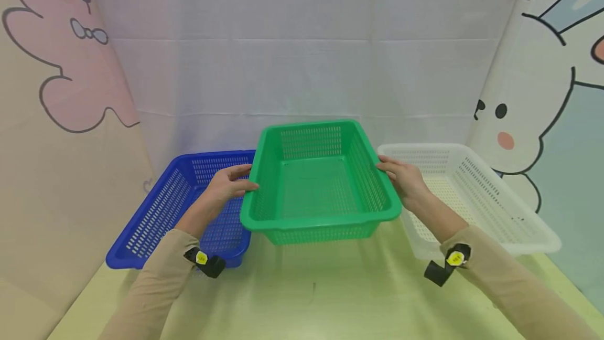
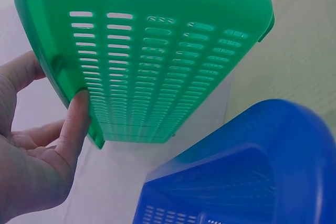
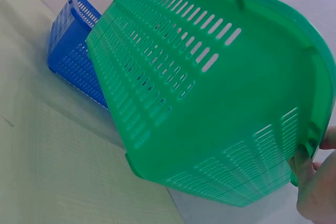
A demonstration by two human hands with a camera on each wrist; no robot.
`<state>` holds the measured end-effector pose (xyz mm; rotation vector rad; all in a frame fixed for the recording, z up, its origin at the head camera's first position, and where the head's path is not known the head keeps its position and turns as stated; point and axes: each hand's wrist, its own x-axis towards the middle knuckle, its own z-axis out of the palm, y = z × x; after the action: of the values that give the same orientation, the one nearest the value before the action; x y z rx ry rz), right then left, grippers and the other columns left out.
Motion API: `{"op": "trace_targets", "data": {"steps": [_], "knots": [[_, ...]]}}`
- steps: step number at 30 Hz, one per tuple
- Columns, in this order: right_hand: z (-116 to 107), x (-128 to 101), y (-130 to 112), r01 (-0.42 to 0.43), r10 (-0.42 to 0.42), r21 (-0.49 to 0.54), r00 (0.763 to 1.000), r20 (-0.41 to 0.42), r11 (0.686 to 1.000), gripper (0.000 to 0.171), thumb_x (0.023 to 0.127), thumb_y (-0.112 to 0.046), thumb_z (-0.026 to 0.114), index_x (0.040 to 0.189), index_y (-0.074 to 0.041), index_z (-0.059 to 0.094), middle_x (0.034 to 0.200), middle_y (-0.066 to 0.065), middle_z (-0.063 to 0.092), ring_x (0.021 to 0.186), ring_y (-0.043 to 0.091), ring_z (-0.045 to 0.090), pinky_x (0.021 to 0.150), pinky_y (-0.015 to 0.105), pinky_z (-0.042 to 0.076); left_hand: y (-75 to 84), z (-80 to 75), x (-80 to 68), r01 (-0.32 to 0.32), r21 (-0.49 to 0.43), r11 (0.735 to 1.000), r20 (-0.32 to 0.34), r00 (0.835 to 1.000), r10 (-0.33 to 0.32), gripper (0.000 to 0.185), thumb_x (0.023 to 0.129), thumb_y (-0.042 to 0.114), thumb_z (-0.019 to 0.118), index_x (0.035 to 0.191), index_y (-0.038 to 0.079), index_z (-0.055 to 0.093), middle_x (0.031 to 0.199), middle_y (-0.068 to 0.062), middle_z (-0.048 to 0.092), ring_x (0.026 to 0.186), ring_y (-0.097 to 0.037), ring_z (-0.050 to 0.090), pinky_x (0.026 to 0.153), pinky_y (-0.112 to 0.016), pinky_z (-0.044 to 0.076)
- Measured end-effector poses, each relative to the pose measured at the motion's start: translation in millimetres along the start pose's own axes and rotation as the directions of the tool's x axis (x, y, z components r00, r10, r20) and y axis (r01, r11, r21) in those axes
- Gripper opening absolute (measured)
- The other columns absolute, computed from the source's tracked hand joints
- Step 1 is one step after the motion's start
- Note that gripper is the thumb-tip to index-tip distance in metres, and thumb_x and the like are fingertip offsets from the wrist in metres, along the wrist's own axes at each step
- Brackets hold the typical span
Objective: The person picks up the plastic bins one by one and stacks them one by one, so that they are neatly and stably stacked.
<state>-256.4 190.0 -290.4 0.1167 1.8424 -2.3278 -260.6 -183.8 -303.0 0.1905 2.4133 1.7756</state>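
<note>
A green plastic basket [image 1: 316,188] with slotted walls is held up off the table, its open top tipped toward the head camera. My left hand [image 1: 228,185] grips its left rim; in the left wrist view a finger of the left hand [image 2: 42,145] presses the rim's underside. On the opposite rim, my right hand [image 1: 403,180] pinches the edge, with fingertips under it in the right wrist view. Nothing is seen inside the green basket. Behind my left hand stands a blue basket [image 1: 155,219], and a white basket [image 1: 500,198] stands behind my right hand.
Both side baskets stand on a pale green table [image 1: 302,298]. A light cloth backdrop [image 1: 292,67] hangs behind, with cartoon-printed panels [image 1: 519,119] at the sides. Each sleeve carries a black strap device [image 1: 205,261].
</note>
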Motion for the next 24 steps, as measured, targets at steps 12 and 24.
{"op": "trace_targets", "data": {"steps": [12, 24], "knots": [[24.0, 1.9, 3.2, 0.136, -0.135, 0.097, 0.991, -0.021, 0.986, 0.054, 0.087, -0.004, 0.056, 0.137, 0.003, 0.035, 0.088, -0.009, 0.066, 0.076, 0.005, 0.063, 0.066, 0.017, 0.051, 8.1, -22.9, -12.2, -0.047, 0.033, 0.998, -0.014, 0.999, 0.048, 0.069, 0.084, 0.014, 0.063, 0.143, 0.007, 0.028, 0.146, -0.015, 0.028, 0.128, -0.034, 0.032, 0.100, -0.047, 0.034], [54.5, 6.2, 8.9, 0.232, -0.234, -0.057, 0.972, -0.019, 0.971, 0.047, 0.089, -0.006, 0.052, 0.134, 0.002, 0.041, 0.128, 0.014, 0.048, 0.086, 0.001, 0.059, 0.076, 0.014, 0.047, 6.9, -54.1, -24.0, -0.070, 0.113, 0.991, -0.035, 0.997, 0.074, 0.066, 0.084, 0.018, 0.062, 0.141, 0.007, 0.031, 0.142, -0.016, 0.034, 0.120, -0.030, 0.040, 0.098, -0.048, 0.035]]}}
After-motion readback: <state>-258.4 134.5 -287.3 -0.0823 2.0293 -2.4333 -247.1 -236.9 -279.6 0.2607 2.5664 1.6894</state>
